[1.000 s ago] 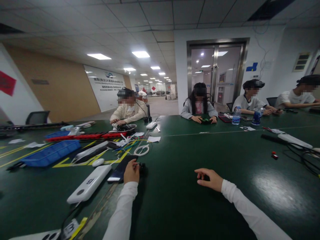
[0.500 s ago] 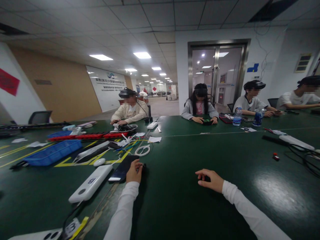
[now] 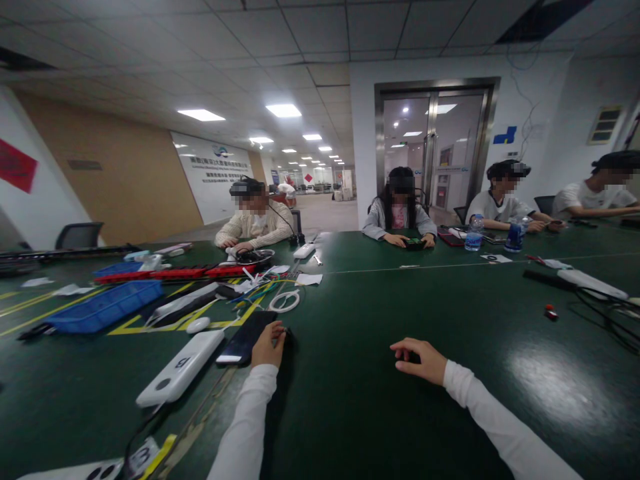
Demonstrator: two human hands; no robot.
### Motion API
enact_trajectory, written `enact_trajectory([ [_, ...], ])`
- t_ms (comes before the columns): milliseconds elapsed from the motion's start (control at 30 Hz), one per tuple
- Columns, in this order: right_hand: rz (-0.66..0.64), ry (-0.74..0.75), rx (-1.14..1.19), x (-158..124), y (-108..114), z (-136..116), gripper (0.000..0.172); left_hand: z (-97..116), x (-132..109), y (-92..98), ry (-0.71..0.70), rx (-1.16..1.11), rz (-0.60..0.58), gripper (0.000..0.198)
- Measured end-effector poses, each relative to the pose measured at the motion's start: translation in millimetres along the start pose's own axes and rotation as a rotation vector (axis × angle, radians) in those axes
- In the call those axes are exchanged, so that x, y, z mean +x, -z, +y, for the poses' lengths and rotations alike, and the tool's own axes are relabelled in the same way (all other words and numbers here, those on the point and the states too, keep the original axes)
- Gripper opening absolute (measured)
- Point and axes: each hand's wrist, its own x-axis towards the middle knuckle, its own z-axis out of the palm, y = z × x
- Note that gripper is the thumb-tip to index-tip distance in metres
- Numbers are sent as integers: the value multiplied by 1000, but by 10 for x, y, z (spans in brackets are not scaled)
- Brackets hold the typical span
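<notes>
My left hand (image 3: 269, 345) rests over the right edge of a dark phone-like slab (image 3: 247, 340), fingers curled together. Beside its fingertips shows a small dark object (image 3: 289, 335), too small and shaded to name. To the left of the slab lies a white power bank (image 3: 181, 368) with a dark round spot and a label. My right hand (image 3: 421, 360) hovers or rests at the green table (image 3: 345, 400), with its fingers stretched leftward and the thumb apart. Nothing shows in that hand.
A blue tray (image 3: 107, 307), a white cable coil (image 3: 285, 302) and loose coloured wires lie at left. Two bottles stand near the far edge, one of them a water bottle (image 3: 474, 235). A small red-and-black piece (image 3: 551, 312) lies at right. Several people sit across the table.
Both my hands stay nearly in place. The person across at left has shifted a little to the left.
</notes>
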Motion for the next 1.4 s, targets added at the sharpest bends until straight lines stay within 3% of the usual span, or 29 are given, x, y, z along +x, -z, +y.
enact_trajectory([
  [267,-12,-15,-1,2,13,-15,35,1,-25,-22,-35,94,18,21],
  [533,6,1,-16,5,-2,3,35,34,-37,-59,-68,134,-124,24],
  [633,16,13,-41,18,-17,22,39,288,-150,-204,-140,117,-200,25],
  [867,34,-9,-110,55,-32,13,55,1306,-698,-681,-517,4,-419,27],
  [967,40,9,-134,66,-30,12,61,1605,-883,-773,-584,-27,-491,28],
  [1133,48,33,-185,69,-33,17,57,1785,-983,-796,-589,-30,-534,28],
  [1400,51,19,-204,70,-27,-19,53,1790,-971,-771,-555,-113,-493,29],
])
